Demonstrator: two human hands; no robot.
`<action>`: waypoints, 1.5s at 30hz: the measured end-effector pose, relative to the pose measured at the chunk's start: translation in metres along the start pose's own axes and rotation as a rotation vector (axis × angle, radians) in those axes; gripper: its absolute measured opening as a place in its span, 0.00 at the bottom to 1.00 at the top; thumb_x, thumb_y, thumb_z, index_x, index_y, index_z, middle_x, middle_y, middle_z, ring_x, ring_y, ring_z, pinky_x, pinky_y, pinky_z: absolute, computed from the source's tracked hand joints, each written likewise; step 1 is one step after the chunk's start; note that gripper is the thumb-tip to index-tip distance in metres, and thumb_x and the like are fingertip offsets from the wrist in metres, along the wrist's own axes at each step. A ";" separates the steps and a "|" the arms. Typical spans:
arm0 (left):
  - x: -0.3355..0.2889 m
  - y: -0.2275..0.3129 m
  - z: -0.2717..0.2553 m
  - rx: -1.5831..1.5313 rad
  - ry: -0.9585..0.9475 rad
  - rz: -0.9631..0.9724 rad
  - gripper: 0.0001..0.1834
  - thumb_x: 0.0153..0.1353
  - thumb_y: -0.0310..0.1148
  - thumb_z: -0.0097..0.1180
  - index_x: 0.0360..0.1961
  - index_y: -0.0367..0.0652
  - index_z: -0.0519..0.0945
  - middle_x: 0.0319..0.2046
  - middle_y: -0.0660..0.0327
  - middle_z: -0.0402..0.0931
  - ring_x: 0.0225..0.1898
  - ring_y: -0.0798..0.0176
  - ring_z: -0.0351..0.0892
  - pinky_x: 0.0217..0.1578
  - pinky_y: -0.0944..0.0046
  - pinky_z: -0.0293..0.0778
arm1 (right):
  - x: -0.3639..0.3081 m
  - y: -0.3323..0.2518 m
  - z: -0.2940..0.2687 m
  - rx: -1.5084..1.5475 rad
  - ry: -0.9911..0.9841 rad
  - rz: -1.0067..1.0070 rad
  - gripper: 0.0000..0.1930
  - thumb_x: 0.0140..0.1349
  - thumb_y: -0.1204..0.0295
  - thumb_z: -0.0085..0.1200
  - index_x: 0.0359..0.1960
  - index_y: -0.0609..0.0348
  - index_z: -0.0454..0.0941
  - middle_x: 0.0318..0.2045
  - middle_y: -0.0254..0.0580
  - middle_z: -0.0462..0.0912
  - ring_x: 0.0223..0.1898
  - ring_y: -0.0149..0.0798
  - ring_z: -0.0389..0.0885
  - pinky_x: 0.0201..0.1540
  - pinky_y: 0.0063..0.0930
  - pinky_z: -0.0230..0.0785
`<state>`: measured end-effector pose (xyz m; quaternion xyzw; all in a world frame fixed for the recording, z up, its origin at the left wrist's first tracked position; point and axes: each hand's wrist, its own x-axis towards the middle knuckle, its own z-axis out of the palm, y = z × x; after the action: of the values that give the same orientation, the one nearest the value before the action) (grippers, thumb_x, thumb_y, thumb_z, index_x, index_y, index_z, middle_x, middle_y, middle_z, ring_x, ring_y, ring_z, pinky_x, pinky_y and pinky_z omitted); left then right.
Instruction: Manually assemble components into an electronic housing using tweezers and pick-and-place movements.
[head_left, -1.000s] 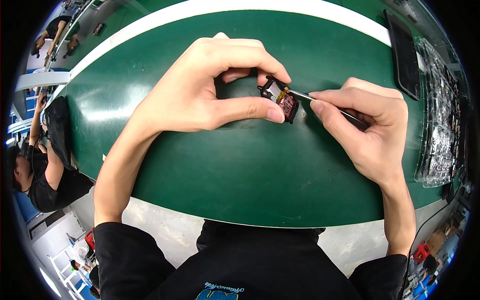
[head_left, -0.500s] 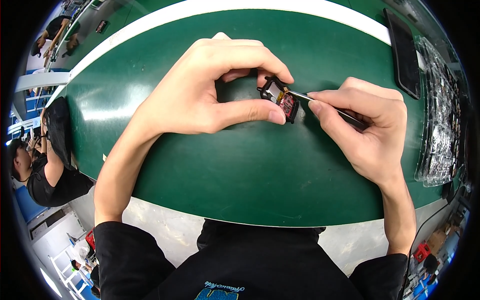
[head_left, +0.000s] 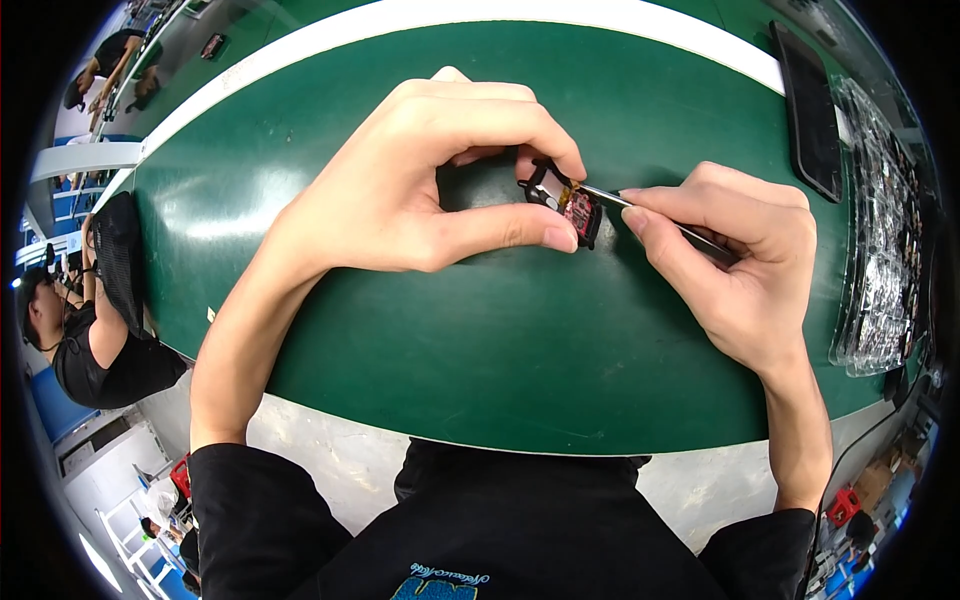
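Between the thumb and fingers of my left hand [head_left: 420,170] is a small black smartwatch-like case [head_left: 583,214], held tilted above the table. Its open inside shows a silvery block, a yellowish strip and a red circuit board. My right hand [head_left: 745,260] pinches a slim metal tool [head_left: 606,196], which looks like tweezers. The tip meets the case's upper right edge, near the yellowish strip; whether it grips anything there is too small to see. My left fingertips hide part of the case's far side.
The green table [head_left: 480,350] lies beneath both hands. Toward the far right are a black phone-like device [head_left: 806,110] and stacked clear plastic trays [head_left: 875,230] with small parts. A person in black [head_left: 95,350] sits at the left. A white strip [head_left: 520,10] borders the far edge.
Both hands, the case and the tool have shifted very slightly right and nearer to me. The grips look the same.
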<state>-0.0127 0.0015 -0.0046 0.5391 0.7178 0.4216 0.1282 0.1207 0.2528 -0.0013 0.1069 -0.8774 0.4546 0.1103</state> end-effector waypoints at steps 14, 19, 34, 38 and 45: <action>-0.003 0.002 -0.004 0.031 -0.048 -0.092 0.29 0.44 0.33 0.89 0.51 0.46 0.92 0.38 0.69 0.87 0.30 0.67 0.65 0.39 0.64 0.61 | -0.005 0.002 -0.001 -0.167 0.050 -0.158 0.11 0.55 0.85 0.75 0.41 0.64 0.95 0.21 0.32 0.79 0.18 0.22 0.66 0.23 0.23 0.50; -0.004 0.001 -0.003 0.069 -0.036 -0.064 0.30 0.44 0.34 0.90 0.51 0.47 0.91 0.39 0.69 0.87 0.31 0.67 0.67 0.40 0.65 0.62 | -0.007 0.004 -0.003 -0.237 0.103 -0.278 0.13 0.51 0.83 0.76 0.40 0.63 0.96 0.22 0.33 0.81 0.17 0.24 0.70 0.20 0.23 0.55; 0.000 0.004 -0.001 0.152 -0.010 -0.018 0.30 0.48 0.41 0.89 0.53 0.45 0.92 0.38 0.67 0.88 0.30 0.67 0.68 0.39 0.65 0.62 | -0.005 0.008 0.006 -0.242 0.136 -0.304 0.13 0.54 0.85 0.76 0.42 0.63 0.95 0.23 0.34 0.82 0.18 0.27 0.75 0.20 0.24 0.62; -0.002 0.002 0.001 0.145 0.012 -0.010 0.29 0.48 0.40 0.89 0.52 0.45 0.93 0.37 0.67 0.88 0.30 0.67 0.69 0.39 0.64 0.62 | -0.004 0.005 0.006 -0.261 0.129 -0.303 0.11 0.52 0.83 0.75 0.38 0.63 0.93 0.23 0.35 0.80 0.19 0.34 0.77 0.19 0.30 0.66; -0.002 0.002 0.002 0.090 0.025 -0.033 0.27 0.50 0.37 0.88 0.51 0.45 0.93 0.37 0.66 0.89 0.31 0.66 0.72 0.38 0.63 0.63 | -0.004 0.005 0.005 -0.225 0.095 -0.240 0.10 0.54 0.84 0.75 0.39 0.63 0.93 0.21 0.36 0.78 0.18 0.35 0.75 0.20 0.32 0.64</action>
<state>-0.0093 0.0008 -0.0049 0.5273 0.7463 0.3933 0.1016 0.1231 0.2519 -0.0088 0.1764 -0.8974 0.3416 0.2164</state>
